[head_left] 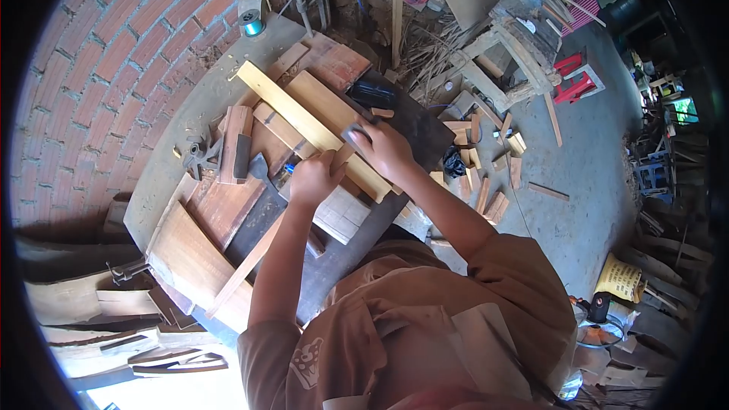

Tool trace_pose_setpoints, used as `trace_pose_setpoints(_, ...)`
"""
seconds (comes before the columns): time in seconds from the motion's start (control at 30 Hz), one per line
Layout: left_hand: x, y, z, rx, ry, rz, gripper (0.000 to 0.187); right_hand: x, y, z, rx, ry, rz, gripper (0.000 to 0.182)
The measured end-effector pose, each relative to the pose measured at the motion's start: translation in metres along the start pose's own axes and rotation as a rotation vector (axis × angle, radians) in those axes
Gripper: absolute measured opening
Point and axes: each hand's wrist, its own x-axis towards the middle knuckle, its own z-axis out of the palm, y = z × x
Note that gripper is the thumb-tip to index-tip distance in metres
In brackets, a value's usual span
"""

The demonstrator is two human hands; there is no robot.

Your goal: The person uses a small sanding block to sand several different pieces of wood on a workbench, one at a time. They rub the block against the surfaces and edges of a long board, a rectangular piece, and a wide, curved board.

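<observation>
Yellow wood board (288, 108) slants 11 to 5 o'clock across the bench (156, 182). Right hand (386, 152) wraps a dark block (355, 134); left hand (314, 178) curls at board's edge, hold unclear. Looks unpinned; I'd expect a hard push to skid it toward the spool (251, 24) at 11.

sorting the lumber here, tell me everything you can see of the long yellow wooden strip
The long yellow strip looks like bare wood, straight and squared. It lies diagonally over other boards on the workbench, its far end uncovered. The left hand overlaps its nearer half, seemingly touching; the right hand is close beside, contact unclear.
</observation>
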Motion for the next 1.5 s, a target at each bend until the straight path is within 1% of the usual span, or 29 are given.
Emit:
trace_pose_setpoints(0.07, 0.003, -0.001, 0.001, -0.026, 0.034, 0.009, 0.027, -0.015, 0.0, -0.013, -0.053, -0.153, 0.106, 0.043)
trace_pose_setpoints(0.13, 0.003, 0.001, 0.0, -0.003, -0.01, -0.012, 0.027, -0.009, 0.001, -0.007, -0.079, -0.134, 0.074, 0.043)
trace_pose_setpoints(0.2, 0.001, 0.002, -0.001, 0.016, -0.023, -0.022, 0.027, 0.01, -0.003, 0.004, -0.066, -0.04, 0.028, 0.042)
trace_pose_setpoints(0.23, 0.002, 0.003, -0.001, 0.034, -0.024, -0.03, 0.026, 0.018, -0.017, -0.003, -0.095, -0.062, 0.067, 0.042)
trace_pose_setpoints(0.27, 0.003, 0.004, -0.002, 0.034, -0.019, -0.029, 0.026, 0.02, -0.018, -0.002, -0.096, -0.059, 0.063, 0.042)
trace_pose_setpoints(0.33, 0.001, 0.003, -0.003, 0.021, -0.036, -0.046, 0.026, 0.02, -0.02, 0.001, -0.139, 0.006, 0.006, 0.042)
trace_pose_setpoints(0.47, 0.001, 0.002, -0.003, -0.009, -0.011, -0.059, 0.027, -0.009, -0.002, -0.001, -0.073, -0.01, -0.003, 0.042)
trace_pose_setpoints(0.53, 0.002, 0.0, -0.001, -0.022, -0.001, -0.042, 0.027, -0.012, 0.0, -0.003, -0.049, -0.075, 0.049, 0.043)
trace_pose_setpoints(0.57, 0.002, -0.002, 0.002, -0.035, 0.026, -0.029, 0.027, -0.002, 0.0, -0.001, -0.08, -0.026, -0.022, 0.044)
trace_pose_setpoints(0.67, 0.002, 0.001, -0.001, 0.005, -0.021, -0.047, 0.026, 0.032, -0.023, 0.0, -0.135, -0.091, 0.018, 0.042)
trace_pose_setpoints(0.73, 0.001, 0.0, 0.0, 0.003, 0.01, -0.046, 0.026, 0.031, -0.025, 0.002, -0.13, -0.093, -0.009, 0.042)
trace_pose_setpoints(0.8, 0.0, -0.001, 0.0, -0.032, 0.024, -0.04, 0.026, 0.01, -0.015, 0.002, -0.071, 0.016, -0.04, 0.042)
trace_pose_setpoints(0.87, 0.0, -0.002, 0.0, -0.041, 0.034, -0.032, 0.025, -0.012, -0.002, 0.001, -0.017, 0.032, -0.074, 0.042)
trace_pose_setpoints(0.93, 0.001, -0.001, 0.001, -0.059, 0.044, -0.032, 0.025, -0.022, -0.005, -0.009, -0.024, -0.089, 0.042, 0.042)
trace_pose_setpoints(0.97, 0.001, -0.001, 0.001, -0.054, 0.022, -0.027, 0.024, -0.017, -0.01, -0.008, -0.024, -0.099, 0.044, 0.042)
trace_pose_setpoints(1.03, 0.0, -0.001, -0.001, -0.038, 0.001, -0.025, 0.024, 0.01, -0.025, -0.002, -0.136, 0.006, -0.039, 0.041)
trace_pose_setpoints(1.13, 0.002, 0.001, -0.005, -0.028, -0.014, -0.02, 0.024, 0.03, -0.026, 0.008, -0.173, 0.056, -0.102, 0.041)
trace_pose_setpoints(1.17, 0.002, 0.002, -0.005, -0.031, -0.019, -0.033, 0.023, 0.024, -0.023, 0.007, -0.152, 0.093, -0.138, 0.042)
trace_pose_setpoints(1.27, 0.0, -0.001, -0.003, -0.063, 0.02, -0.053, 0.025, -0.015, -0.006, 0.002, -0.111, 0.063, -0.088, 0.043)
trace_pose_setpoints(1.3, 0.0, -0.001, -0.003, -0.049, 0.002, -0.061, 0.025, -0.024, -0.006, -0.001, -0.083, 0.04, -0.027, 0.043)
trace_pose_setpoints(1.43, 0.001, 0.001, -0.002, -0.062, -0.022, -0.049, 0.024, -0.001, -0.018, 0.0, -0.175, 0.031, -0.018, 0.043)
trace_pose_setpoints(1.5, 0.0, 0.0, -0.003, -0.063, -0.024, -0.05, 0.024, 0.021, -0.026, 0.004, -0.169, 0.059, -0.094, 0.041)
